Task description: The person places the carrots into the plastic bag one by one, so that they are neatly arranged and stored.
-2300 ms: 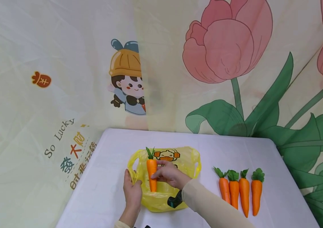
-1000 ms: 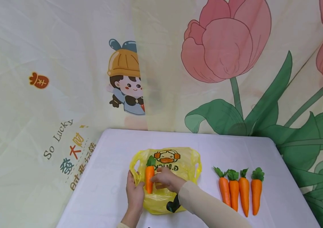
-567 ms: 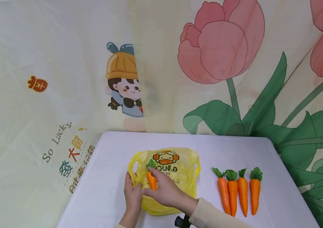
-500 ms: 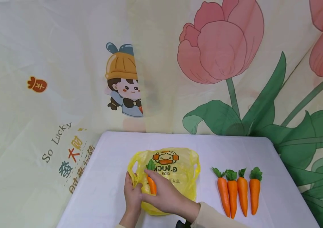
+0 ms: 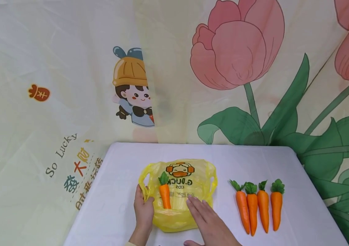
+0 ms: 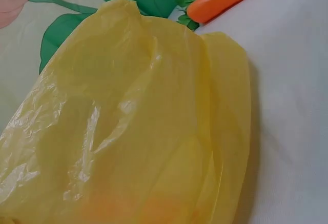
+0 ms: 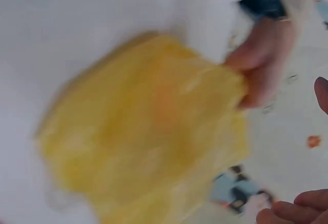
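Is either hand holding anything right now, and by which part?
The left hand holds the bag by its left edge, near one handle; the right hand holds nothing.

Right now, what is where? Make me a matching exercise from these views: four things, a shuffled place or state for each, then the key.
Things:
1. left hand
2. right hand
3. lone carrot
4. four carrots

Places and states:
A. lying on the white table, right of the yellow bag in the head view
B. leafy top showing, lower end behind the bag's front layer
C. gripping the bag's edge
D. fingers extended, holding nothing

Pairs: 1-C, 2-D, 3-B, 4-A
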Motion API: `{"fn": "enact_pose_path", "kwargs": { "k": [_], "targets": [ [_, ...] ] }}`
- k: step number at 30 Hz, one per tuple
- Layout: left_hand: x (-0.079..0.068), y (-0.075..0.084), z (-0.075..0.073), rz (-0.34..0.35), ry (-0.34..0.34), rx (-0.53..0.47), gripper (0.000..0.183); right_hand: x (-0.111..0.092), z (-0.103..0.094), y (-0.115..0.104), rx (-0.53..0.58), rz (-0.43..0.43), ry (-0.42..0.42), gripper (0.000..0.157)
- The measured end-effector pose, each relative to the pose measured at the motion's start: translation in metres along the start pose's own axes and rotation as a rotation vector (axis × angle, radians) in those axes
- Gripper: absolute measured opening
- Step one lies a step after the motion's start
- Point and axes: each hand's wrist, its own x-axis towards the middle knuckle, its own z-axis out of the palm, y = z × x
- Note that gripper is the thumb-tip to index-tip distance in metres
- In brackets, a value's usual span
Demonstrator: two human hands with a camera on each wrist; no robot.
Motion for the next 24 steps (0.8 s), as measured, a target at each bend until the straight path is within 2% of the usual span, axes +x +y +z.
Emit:
{"fn": "enact_pose_path", "kwargs": {
  "k": [4,8,11,16,20,24],
  "targets": [
    [0.001,0.002,0.0,0.01,-0.002,0.009,0.08,-0.022,0.009,0.041,-0.121,0.214,-0.043,0.113],
    [0.001,0.004,0.0,0.009,-0.005,0.022,0.079,-0.038,0.014,0.076,-0.194,0.391,-0.038,0.121],
    [0.001,0.004,0.0,-0.004,-0.003,0.028,0.08,-0.048,0.015,0.098,-0.23,0.449,0.003,0.122],
    [0.001,0.005,0.0,-0.023,0.008,0.037,0.081,-0.059,0.015,0.126,-0.292,0.498,0.076,0.122],
    [0.001,0.005,0.0,-0.027,0.012,0.047,0.081,-0.061,0.018,0.14,-0.264,0.563,0.1,0.12],
    [0.0,0.004,0.001,-0.033,0.008,0.047,0.081,-0.059,0.026,0.149,-0.213,0.623,0.089,0.115]
  ]
}}
